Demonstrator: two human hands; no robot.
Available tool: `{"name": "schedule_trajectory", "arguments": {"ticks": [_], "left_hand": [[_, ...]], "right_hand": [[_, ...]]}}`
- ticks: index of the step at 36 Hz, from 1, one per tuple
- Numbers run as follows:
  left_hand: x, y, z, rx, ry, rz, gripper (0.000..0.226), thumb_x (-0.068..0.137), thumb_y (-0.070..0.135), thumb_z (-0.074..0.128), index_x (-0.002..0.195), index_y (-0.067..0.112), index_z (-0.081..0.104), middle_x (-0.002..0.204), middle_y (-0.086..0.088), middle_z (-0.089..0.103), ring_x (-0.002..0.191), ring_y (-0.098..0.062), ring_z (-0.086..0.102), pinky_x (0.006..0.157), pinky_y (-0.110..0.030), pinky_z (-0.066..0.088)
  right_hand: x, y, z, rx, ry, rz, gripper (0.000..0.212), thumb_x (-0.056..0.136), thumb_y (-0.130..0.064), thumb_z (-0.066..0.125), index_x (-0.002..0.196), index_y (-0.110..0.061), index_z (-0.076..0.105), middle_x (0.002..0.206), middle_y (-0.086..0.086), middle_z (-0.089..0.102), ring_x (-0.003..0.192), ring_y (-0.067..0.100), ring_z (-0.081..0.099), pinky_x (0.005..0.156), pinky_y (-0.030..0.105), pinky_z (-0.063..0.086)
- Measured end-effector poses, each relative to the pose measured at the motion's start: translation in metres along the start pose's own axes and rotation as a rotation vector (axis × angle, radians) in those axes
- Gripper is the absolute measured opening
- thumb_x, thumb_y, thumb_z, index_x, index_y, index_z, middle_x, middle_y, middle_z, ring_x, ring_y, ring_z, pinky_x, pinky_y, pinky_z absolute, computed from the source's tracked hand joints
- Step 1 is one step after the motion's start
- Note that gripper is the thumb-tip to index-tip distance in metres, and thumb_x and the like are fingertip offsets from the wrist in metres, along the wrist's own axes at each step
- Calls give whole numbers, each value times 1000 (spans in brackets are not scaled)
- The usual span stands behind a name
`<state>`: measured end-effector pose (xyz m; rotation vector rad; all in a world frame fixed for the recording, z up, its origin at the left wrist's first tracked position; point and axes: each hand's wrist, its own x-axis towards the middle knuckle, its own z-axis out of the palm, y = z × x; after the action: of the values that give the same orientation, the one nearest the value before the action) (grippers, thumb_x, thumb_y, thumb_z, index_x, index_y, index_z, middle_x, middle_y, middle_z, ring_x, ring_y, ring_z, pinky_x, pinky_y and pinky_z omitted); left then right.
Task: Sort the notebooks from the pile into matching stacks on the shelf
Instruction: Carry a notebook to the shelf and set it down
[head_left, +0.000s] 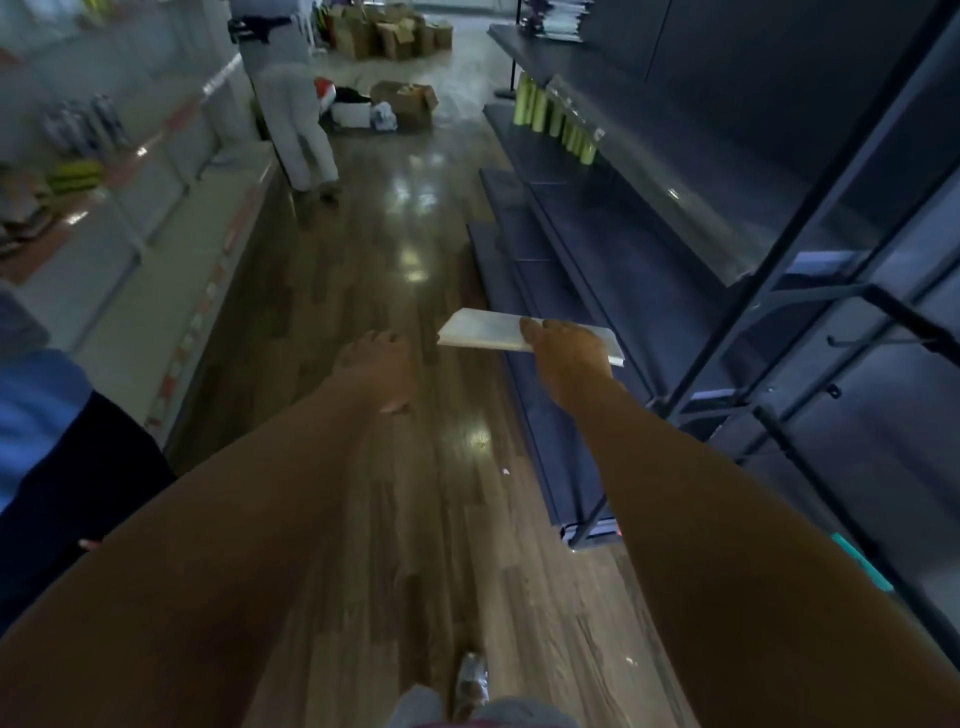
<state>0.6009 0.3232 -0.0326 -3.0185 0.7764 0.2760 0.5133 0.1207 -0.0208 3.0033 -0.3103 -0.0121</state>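
- the right hand (569, 349) carries a pale notebook (488, 331) out over the wooden floor (395, 291), just beside the low tiers of the dark shelf (613, 270); the notebook lies roughly flat and is not resting on anything.
- risk: the grip sits at one end only, so most of the cover hangs out unsupported to the left. a quick swing toward the shelf could likely tip it loose, or catch its free corner on a shelf edge.
- risk: no matching stack shows on the nearby tiers, and the view is dim and blurred, so it could easily be set with the wrong kind. a white stack (563, 18) lies on the top tier, well apart.
- right fingers (532, 326): curled over the notebook's near edge, clamping it; the thumb is hidden beneath.
- left hand (375, 364): holds nothing, reaching forward over the floor, near the notebook's free end but apart from it; its fingers look loosely bent, though blur hides the detail.
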Motion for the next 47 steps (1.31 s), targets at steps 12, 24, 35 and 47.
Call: {"name": "schedule_trajectory", "arguments": {"ticks": [12, 24, 35, 47], "left_hand": [[139, -9, -29, -6, -1, -42, 59, 94, 27, 51, 147, 12, 30, 150, -9, 35, 137, -29, 34, 107, -40, 35], [287, -52, -42, -37, -34, 22, 62, 93, 24, 49, 149, 16, 26, 152, -9, 30, 138, -30, 30, 109, -45, 33], [415, -120, -60, -62, -73, 49, 64, 95, 19, 46, 152, 15, 19, 158, -7, 19, 144, -28, 20, 113, -43, 25], [522, -169, -57, 4, -129, 55, 72, 91, 20, 53, 153, 14, 17, 157, -8, 22, 144, -29, 21, 113, -44, 27]], "right_hand": [[142, 26, -4, -9, 21, 2, 46, 97, -13, 41, 143, -13, 32, 128, 13, 53, 116, 30, 52, 94, 39, 45], [290, 21, 9, -36, 1, 25, 50, 96, -11, 44, 144, -13, 30, 130, 13, 52, 118, 30, 51, 95, 38, 44], [437, -14, 14, -37, -20, 48, 48, 97, -8, 40, 144, -13, 31, 131, 14, 52, 118, 30, 52, 93, 38, 43], [549, -30, 33, -21, -47, 34, 49, 94, -7, 45, 141, -13, 35, 126, 14, 55, 114, 30, 54, 88, 39, 45]]}}
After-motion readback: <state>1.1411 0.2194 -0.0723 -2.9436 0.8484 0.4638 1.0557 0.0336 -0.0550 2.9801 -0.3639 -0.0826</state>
